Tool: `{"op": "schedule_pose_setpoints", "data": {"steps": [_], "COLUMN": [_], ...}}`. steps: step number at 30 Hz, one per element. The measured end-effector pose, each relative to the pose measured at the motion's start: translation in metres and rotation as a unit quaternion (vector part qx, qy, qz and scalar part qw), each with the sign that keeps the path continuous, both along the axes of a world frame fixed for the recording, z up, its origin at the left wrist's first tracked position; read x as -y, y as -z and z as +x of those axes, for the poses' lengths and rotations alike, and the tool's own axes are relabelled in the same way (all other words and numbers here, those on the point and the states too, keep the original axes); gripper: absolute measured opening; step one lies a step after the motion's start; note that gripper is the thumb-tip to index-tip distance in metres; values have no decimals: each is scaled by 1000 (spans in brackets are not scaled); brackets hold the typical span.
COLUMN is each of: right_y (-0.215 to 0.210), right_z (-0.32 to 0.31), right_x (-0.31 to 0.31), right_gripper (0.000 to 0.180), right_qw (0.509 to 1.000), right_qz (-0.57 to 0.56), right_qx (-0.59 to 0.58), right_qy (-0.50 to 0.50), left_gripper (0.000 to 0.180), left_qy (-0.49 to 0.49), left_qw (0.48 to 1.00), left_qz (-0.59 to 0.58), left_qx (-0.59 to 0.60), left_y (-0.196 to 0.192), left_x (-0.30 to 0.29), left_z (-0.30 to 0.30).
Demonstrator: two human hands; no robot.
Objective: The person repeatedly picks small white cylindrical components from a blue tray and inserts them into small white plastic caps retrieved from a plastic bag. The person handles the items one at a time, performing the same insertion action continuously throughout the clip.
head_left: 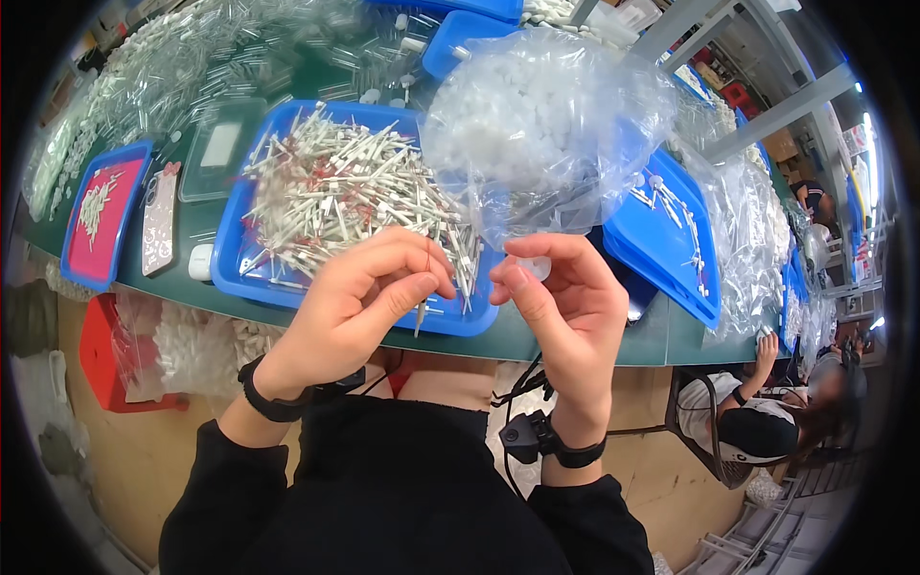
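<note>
My left hand (369, 292) is closed in a pinch around a thin pale stick (420, 318), whose narrow end points down below the fingers. It hovers over the near edge of a blue tray (230, 216) heaped with many white slender sticks (335, 182), some with red parts. To its right, my right hand (570, 302) pinches a small translucent white round piece (539, 267) between thumb and forefinger. The two hands are apart, at about the same height. Behind the right hand lies a large clear plastic bag (546, 125) full of whitish translucent pieces.
Left on the green table (196, 292) are a smaller blue tray (123, 163), a phone (160, 220) and a small white case (200, 262). A blue tray with sticks (671, 249) stands right. Clear tubes (220, 72) pile up behind. A co-worker (757, 422) sits right.
</note>
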State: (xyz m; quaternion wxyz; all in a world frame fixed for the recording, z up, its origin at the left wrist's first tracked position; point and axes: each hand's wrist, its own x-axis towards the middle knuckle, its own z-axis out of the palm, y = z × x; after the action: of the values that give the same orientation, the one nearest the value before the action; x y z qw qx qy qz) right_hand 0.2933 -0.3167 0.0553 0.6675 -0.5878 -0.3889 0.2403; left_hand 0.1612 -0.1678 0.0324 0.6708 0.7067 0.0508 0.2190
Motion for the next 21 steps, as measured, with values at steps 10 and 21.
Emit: {"op": "schedule_pose_setpoints", "data": {"steps": [10, 21], "right_y": [12, 25], "right_z": [-16, -16], "right_x": [-6, 5], "right_gripper": [22, 30], "right_qw": [987, 988], "right_qz": [77, 101], "right_qx": [-85, -62], "right_qy": [-115, -97], "left_gripper": [21, 8], "left_qy": [29, -65], "left_qw": [996, 973], "left_qz": [-18, 219], "left_qx": [-77, 19], "left_y": [-14, -14], "left_x": [18, 26], "left_z": [-10, -9]}}
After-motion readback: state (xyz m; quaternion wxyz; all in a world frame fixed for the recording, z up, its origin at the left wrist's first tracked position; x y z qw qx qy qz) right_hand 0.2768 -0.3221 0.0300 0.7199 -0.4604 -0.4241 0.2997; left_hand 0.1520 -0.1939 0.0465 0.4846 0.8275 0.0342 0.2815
